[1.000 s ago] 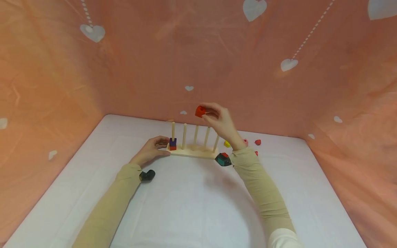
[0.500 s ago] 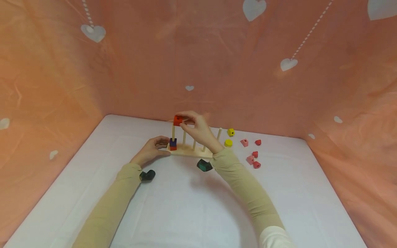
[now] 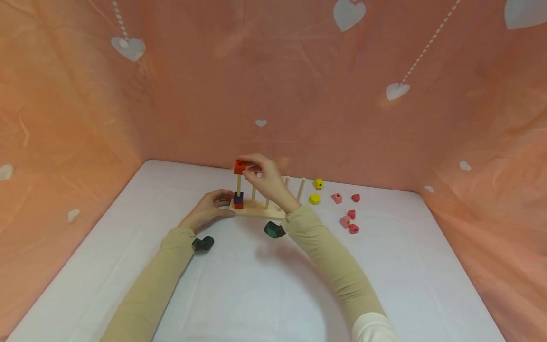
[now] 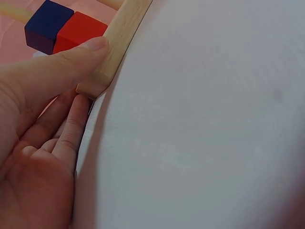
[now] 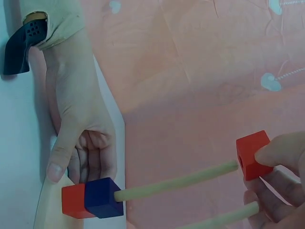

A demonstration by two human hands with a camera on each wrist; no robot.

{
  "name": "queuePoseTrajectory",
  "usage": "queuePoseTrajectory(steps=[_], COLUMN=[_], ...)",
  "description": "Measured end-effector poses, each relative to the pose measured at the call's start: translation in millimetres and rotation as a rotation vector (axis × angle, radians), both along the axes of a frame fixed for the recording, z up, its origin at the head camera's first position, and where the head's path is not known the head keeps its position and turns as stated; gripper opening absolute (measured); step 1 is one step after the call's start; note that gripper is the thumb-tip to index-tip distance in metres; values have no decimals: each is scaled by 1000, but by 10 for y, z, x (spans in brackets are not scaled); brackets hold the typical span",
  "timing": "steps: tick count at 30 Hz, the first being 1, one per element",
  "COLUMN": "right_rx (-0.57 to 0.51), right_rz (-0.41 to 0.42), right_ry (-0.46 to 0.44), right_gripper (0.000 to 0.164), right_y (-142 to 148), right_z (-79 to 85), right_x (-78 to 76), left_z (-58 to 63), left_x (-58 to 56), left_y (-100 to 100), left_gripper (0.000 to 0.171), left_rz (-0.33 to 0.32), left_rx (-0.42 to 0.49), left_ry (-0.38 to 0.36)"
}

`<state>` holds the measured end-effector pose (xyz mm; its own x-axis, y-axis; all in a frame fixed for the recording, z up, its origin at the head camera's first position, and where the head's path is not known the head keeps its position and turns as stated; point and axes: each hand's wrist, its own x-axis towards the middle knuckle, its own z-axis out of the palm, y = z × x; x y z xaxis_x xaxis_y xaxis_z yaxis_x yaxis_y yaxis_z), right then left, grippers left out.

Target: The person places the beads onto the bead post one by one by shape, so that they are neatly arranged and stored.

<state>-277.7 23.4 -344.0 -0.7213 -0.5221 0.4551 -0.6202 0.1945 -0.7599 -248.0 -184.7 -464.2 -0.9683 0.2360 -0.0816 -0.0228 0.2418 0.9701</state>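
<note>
Upper red cube (image 3: 240, 166) farther left; over leftmost peg (image 3: 239, 184)

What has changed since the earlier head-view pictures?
The right hand has carried the held red cube leftward and down to the tip of the leftmost peg; nothing was grasped or released. The left hand still grips the wooden base; blue cube and lower red cube stayed put.

A creased orange-pink cloth (image 3: 205, 95) rises behind the table (image 3: 222, 294) and along its left and right sides. White hearts (image 3: 128, 49) of differing sizes are scattered over it; two hang from long dotted lines (image 3: 121, 21), and one is cut off at the head view's top right corner. The table's top is white, with faint creases.
</note>
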Motion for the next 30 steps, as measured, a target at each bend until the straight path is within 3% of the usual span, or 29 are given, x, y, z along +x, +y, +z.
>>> queuePoseTrajectory(steps=[9, 17, 23, 30], right_rx=[35, -51, -148, -138], right_rz=[-69, -132, -168, -265], right_ry=[51, 69, -66, -253], right_gripper=[32, 32, 31, 30], right_y=[-78, -112, -152, -202], right_z=[-141, -305, -430, -624], right_x=[14, 84, 127, 195], left_z=[-1, 13, 6, -16], left_x=[16, 33, 31, 20], left_y=[11, 25, 23, 11], left_gripper=[63, 61, 62, 61], left_rz=[7, 2, -1, -5], left_rx=[1, 17, 13, 3], left_ry=[-8, 6, 3, 17])
